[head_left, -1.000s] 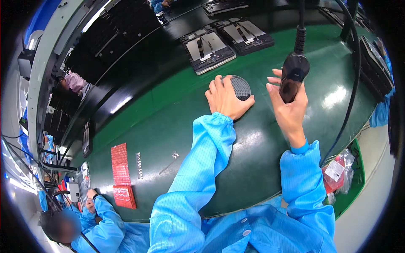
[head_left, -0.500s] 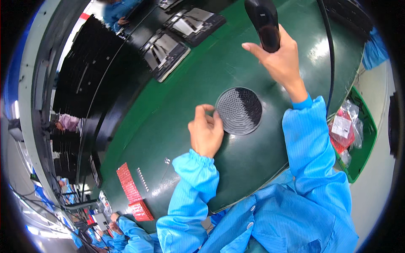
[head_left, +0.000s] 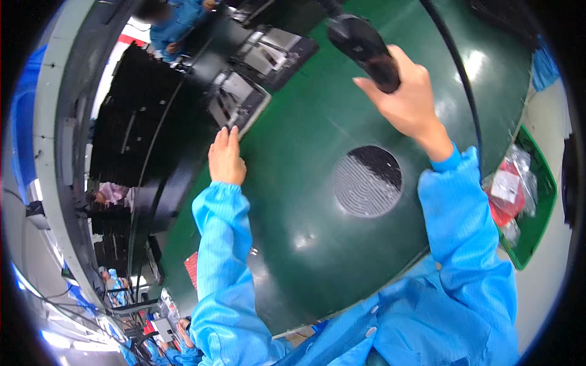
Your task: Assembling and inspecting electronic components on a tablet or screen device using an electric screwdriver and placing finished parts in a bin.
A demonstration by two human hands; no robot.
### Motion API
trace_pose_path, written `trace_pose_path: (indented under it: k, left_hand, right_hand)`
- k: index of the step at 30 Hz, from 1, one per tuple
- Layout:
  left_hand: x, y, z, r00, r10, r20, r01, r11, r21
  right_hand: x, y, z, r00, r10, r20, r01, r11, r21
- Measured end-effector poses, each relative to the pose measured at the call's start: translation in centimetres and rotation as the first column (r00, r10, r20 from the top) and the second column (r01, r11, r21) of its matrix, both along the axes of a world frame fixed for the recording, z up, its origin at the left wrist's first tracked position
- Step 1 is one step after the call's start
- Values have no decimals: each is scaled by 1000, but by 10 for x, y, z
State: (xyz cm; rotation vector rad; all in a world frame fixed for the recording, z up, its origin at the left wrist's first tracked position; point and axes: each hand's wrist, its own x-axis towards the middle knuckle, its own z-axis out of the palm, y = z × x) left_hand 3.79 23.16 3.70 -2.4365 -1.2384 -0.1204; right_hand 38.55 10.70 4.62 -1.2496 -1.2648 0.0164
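Note:
My right hand [head_left: 412, 100] is wrapped round a black electric screwdriver [head_left: 363, 52], lifted over the far part of the green table and tilted to the upper left. Its tip is cut off by the picture's top edge. My left hand [head_left: 226, 160] is empty, its fingers stretched forward beside the near end of a flat black device with pale metal parts [head_left: 239, 100]; whether the fingertips touch it I cannot tell. Between my arms lies a round dimpled tray [head_left: 360, 192], with small dark pieces [head_left: 381, 165], too small to make out singly, gathered on its far right side.
A second similar device [head_left: 274, 55] lies beyond the first. A black cable [head_left: 461, 73] hangs to the right of my right hand. At the right, a green crate [head_left: 537, 229] holds bagged red material. Red wrap [head_left: 191, 268] shows behind my left sleeve. Co-workers [head_left: 174, 27] are across the line.
My left hand has left the round tray's edge and reached forward and left to the device. The screwdriver has tilted further left in my right hand. The view has shifted slightly.

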Motion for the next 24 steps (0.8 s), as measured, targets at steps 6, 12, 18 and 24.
trace_pose_path:
  k: [6, 12, 18, 24]
  left_hand:
    - [-10, 61, -16, 997, 72, 41, -61, 971, -231]
    - [2, 43, 6, 904, 278, 324, -282, 959, -34]
    - [-6, -66, 21, 912, 119, 393, -171, 980, 100]
    - [-1, -206, -7, 896, 71, 439, -88, 996, 20]
  right_hand:
    - [5, -4, 4, 999, -39, 2, 39, 996, -80]
    - [5, -12, 4, 997, 6, -80, -14, 996, -93]
    - [4, -5, -1, 997, -18, -73, 12, 996, -85]
    - [-5, 1, -12, 995, -69, -75, 57, 988, -146]
